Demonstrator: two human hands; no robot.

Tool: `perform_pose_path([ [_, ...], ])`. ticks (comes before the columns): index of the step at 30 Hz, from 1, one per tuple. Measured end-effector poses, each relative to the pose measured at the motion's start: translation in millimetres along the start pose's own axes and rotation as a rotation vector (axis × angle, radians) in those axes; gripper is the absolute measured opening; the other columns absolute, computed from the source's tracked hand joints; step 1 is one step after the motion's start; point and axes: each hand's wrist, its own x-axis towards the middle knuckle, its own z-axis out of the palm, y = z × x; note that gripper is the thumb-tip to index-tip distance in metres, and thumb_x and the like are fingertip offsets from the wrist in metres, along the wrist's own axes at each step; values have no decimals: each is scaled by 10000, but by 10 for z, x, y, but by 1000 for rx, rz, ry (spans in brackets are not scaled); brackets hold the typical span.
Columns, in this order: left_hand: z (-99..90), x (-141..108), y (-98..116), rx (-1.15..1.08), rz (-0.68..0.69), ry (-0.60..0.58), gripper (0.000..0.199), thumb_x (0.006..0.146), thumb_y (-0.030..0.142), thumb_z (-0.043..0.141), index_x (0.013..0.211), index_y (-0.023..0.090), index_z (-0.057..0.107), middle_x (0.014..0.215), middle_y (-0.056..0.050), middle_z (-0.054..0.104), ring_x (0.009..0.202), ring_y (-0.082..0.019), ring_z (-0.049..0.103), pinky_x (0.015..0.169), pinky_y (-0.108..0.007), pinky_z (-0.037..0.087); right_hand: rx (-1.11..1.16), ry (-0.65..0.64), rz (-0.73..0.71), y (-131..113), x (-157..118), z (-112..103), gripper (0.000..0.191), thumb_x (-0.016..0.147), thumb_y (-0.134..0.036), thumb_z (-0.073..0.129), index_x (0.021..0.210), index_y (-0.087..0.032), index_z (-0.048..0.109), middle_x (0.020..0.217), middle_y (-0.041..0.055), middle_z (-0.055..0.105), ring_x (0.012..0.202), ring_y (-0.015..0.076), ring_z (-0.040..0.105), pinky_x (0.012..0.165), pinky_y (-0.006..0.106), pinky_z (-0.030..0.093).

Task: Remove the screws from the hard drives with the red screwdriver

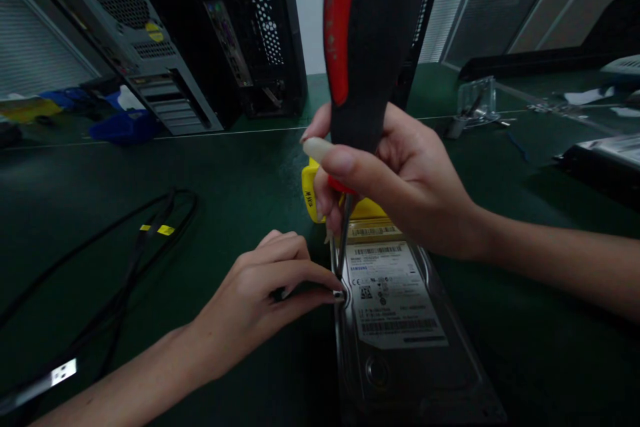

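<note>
A black cable lies looped on the green surface at the left. Next comes the left hand, thumb and forefinger brought together at the near-left edge of the hard drive; whether they pinch anything small there, I can't tell from where I stand. The screwdriver stands nearly upright, its tip down beside those fingertips, its thick handle wrapped by the right hand. The drive lies label up on the surface, below that hand, with a yellow object just beyond it. I'd expect the drive to be stiff and dense, a bit slick on its metal, and touchy about knocks; best taken by its long side edges. Further right sits a clear plastic box.
</note>
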Motion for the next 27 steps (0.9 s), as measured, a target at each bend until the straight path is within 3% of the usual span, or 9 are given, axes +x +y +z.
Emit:
perform_pose_path([
  [10,0,23,3,65,38,23,88,894,172,600,912,204,680,699,30,536,658,-105,498,618,-246,364,-12,-21,1,15,-8,-21,121,867,-240,564,946,-213,477,618,-40,542,525,85,563,488,161,524],
  [17,-20,-79,-10,191,154,54,145,901,142,578,997,208,664,721,21,520,681,-119,493,651,-276,368,-10,-35,-6,26,-6,-35,147,861,-285,570,955,-223,475,641,-33,554,519,94,566,477,179,526],
  [27,20,-53,1,164,134,57,139,905,146,575,1003,207,652,724,19,519,687,-122,481,647,-269,363,-14,-42,-17,24,-1,-34,128,870,-276,552,946,-217,467,629,-42,526,519,102,553,481,207,531],
])
